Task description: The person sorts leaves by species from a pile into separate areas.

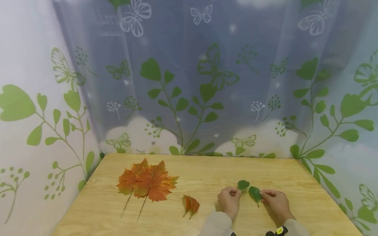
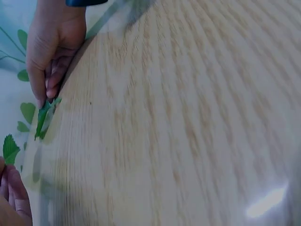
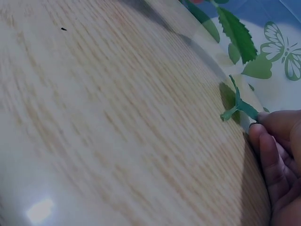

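Note:
Between the thumb and fingers of my left hand (image 1: 229, 201) is a small green leaf (image 1: 243, 184), lifted off the table. My right hand (image 1: 277, 203) pinches a second green leaf (image 1: 255, 194) at its edge, close beside the first but apart from it. In the left wrist view the left hand's leaf (image 2: 11, 149) stands upright above its fingertips. The right hand's leaf (image 3: 245, 107) appears nearly edge-on in the right wrist view, with a short stub of stem. Both leaves have toothed edges.
Several large orange maple leaves (image 1: 156, 180) with thin dark stems lie overlapping on the left of the wooden table (image 1: 212, 170). Small orange-red leaves (image 1: 191, 205) rest near the middle front. A curtain (image 1: 183, 131) printed with butterflies and plants hangs behind the table and along its sides.

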`<state>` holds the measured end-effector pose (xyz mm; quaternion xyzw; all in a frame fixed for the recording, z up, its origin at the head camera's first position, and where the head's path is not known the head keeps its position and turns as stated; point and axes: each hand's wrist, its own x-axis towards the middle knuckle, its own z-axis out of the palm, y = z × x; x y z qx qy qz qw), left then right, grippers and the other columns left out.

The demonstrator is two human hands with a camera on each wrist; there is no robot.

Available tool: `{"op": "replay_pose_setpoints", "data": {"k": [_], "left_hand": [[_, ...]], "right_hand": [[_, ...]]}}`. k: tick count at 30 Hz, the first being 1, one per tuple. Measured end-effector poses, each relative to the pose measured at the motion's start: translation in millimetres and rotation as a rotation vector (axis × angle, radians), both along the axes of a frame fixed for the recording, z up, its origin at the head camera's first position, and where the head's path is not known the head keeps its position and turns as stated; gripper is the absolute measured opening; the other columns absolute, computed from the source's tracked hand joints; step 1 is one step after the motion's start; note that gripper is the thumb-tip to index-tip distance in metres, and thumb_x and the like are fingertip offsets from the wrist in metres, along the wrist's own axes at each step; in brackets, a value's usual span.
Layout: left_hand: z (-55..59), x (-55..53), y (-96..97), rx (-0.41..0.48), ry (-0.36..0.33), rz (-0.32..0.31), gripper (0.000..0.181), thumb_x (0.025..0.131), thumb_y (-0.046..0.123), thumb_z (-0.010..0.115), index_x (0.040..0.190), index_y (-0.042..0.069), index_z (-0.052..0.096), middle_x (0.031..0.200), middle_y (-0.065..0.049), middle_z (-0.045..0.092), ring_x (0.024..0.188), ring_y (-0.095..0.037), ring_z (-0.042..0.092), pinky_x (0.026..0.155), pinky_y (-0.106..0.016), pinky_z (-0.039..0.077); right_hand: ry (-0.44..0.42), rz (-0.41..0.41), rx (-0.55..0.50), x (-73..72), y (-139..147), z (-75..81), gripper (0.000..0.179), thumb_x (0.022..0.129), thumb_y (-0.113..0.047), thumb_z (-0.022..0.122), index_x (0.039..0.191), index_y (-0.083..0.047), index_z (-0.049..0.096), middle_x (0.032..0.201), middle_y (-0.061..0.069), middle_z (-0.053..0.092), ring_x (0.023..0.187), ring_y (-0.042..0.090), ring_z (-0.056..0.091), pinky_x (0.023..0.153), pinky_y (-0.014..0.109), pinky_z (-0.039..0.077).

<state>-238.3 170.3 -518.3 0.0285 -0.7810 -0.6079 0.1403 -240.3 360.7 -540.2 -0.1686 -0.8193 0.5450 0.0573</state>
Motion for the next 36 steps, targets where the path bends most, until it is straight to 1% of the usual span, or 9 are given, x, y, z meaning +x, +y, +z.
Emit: {"op": "replay_pose_setpoints", "data": {"k": [2,4,7,11,16,21,25,29,36], "left_hand": [[0.4,1.3,2.9,0.011,0.016,0.017,0.016,0.075,0.004,0.08,0.065,0.011,0.069,0.059,0.007,0.061,0.051,-0.001,0.051,0.048,-0.018,0.043],[-1.3,2.8,5.7,0.008,0.011,0.022,0.016,0.074,0.004,0.08,0.065,0.012,0.069,0.058,0.008,0.06,0.051,-0.001,0.05,0.048,-0.018,0.043],[-5.6,5.2,8.8,0.011,-0.058,-0.004,0.016,0.075,0.005,0.08,0.066,0.013,0.069,0.059,0.01,0.059,0.051,0.0,0.05,0.048,-0.018,0.043],[-9.7,7.2,10.2,-0.05,-0.132,-0.074,0.015,0.079,0.011,0.078,0.068,0.016,0.068,0.061,0.012,0.058,0.052,0.0,0.05,0.049,-0.019,0.044],[-10.4,8.1,10.3,-0.152,-0.108,-0.133,0.017,0.078,0.011,0.078,0.066,0.015,0.067,0.057,0.012,0.055,0.048,0.0,0.047,0.046,-0.019,0.041],[-11.2,7.8,9.6,-0.226,-0.127,-0.121,0.021,0.076,0.014,0.08,0.062,0.017,0.065,0.055,0.013,0.054,0.047,-0.001,0.045,0.046,-0.021,0.039],[-11.7,8.8,8.8,-0.283,-0.12,-0.093,0.025,0.075,0.016,0.081,0.059,0.018,0.063,0.053,0.012,0.054,0.047,-0.002,0.045,0.045,-0.023,0.039],[-11.1,9.8,10.1,-0.304,-0.105,-0.081,0.025,0.076,0.016,0.081,0.058,0.018,0.063,0.053,0.012,0.055,0.047,-0.002,0.046,0.044,-0.023,0.039],[-11.1,10.7,9.9,-0.308,-0.098,-0.125,0.02,0.078,0.016,0.08,0.063,0.016,0.067,0.056,0.01,0.057,0.048,-0.001,0.048,0.044,-0.021,0.041]], "right_hand": [[0.002,-0.001,0.006,-0.5,-0.1,0.0,0.03,0.089,-0.017,0.069,0.104,0.01,0.068,0.085,-0.002,0.071,0.066,0.003,0.065,0.064,0.017,0.052],[0.002,-0.002,0.011,-0.7,-0.3,0.2,0.03,0.089,-0.016,0.069,0.104,0.01,0.068,0.084,-0.002,0.071,0.066,0.003,0.065,0.064,0.017,0.052],[0.002,-0.002,0.016,-0.2,-0.5,1.1,0.03,0.089,-0.015,0.069,0.105,0.011,0.068,0.084,-0.001,0.071,0.066,0.003,0.064,0.064,0.017,0.052],[0.024,-0.003,0.02,-0.2,-0.7,2.4,0.032,0.089,-0.016,0.069,0.106,0.011,0.067,0.085,0.0,0.071,0.066,0.002,0.064,0.064,0.017,0.052],[0.028,-0.004,0.029,-0.1,0.4,1.3,0.033,0.089,-0.018,0.069,0.106,0.011,0.067,0.084,0.0,0.072,0.066,0.003,0.064,0.064,0.017,0.052],[0.002,-0.001,0.029,0.7,1.5,-0.7,0.033,0.089,-0.02,0.07,0.106,0.009,0.068,0.082,-0.002,0.071,0.066,0.004,0.064,0.064,0.017,0.051],[0.003,-0.001,0.039,1.3,-0.2,-0.4,0.033,0.089,-0.02,0.07,0.105,0.009,0.068,0.082,-0.002,0.071,0.066,0.004,0.063,0.064,0.017,0.051],[0.02,-0.001,0.027,1.3,-1.5,0.4,0.032,0.089,-0.017,0.069,0.106,0.01,0.067,0.082,-0.001,0.071,0.066,0.004,0.064,0.064,0.017,0.051],[0.037,0.004,0.011,1.4,-2.8,1.3,0.033,0.089,-0.017,0.069,0.106,0.012,0.067,0.083,0.001,0.072,0.065,0.004,0.064,0.064,0.018,0.052]]}}
